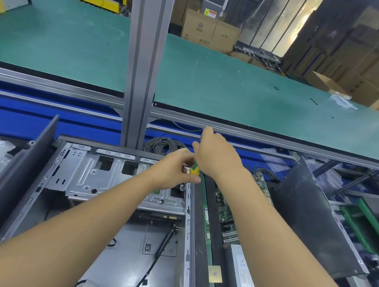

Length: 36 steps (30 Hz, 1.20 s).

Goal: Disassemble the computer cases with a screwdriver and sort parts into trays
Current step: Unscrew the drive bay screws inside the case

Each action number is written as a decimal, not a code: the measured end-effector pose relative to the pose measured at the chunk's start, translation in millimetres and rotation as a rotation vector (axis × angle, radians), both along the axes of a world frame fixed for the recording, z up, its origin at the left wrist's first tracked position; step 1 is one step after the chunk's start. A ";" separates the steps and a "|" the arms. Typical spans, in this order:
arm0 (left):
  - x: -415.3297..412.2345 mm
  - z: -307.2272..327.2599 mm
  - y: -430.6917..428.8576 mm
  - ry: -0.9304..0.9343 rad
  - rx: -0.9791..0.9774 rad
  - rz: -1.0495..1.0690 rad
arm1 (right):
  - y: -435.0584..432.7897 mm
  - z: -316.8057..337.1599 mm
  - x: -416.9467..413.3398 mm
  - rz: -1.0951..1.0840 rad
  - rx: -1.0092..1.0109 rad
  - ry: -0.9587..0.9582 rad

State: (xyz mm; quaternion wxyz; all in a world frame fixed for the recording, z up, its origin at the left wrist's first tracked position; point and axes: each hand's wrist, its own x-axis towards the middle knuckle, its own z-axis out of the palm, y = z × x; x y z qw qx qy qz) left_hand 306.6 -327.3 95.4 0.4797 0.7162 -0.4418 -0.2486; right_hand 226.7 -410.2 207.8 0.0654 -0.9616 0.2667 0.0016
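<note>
screwdriver [194,168] gripped by left hand [173,172] and right hand [215,155]; power supply label [244,273] blurred.

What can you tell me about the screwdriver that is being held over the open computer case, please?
The screwdriver shows only a short stretch of handle, yellow with green stripes, plastic by its look. It stands nearly upright over the far right corner of the grey metal drive cage in the open computer case. The left hand pinches its lower part between fingers and thumb; the right hand closes over its top. Its shaft and tip are mostly hidden.
</note>
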 end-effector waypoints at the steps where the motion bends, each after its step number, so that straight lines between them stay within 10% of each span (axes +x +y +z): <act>1: 2.3 -1.0 3.1 0.069 -0.015 -0.005 | -1.5 0.6 0.2 0.033 0.047 -0.008; 7: 6.8 -4.1 8.8 0.123 -0.058 0.052 | -4.1 4.7 1.4 0.084 0.253 0.021; 22: -7.8 -36.2 4.5 -0.435 0.388 0.165 | -8.8 -4.5 -11.9 0.129 0.234 -0.113; 36: -11.6 -31.5 10.3 -0.225 0.107 0.281 | -30.0 22.5 -56.6 0.036 0.383 -0.447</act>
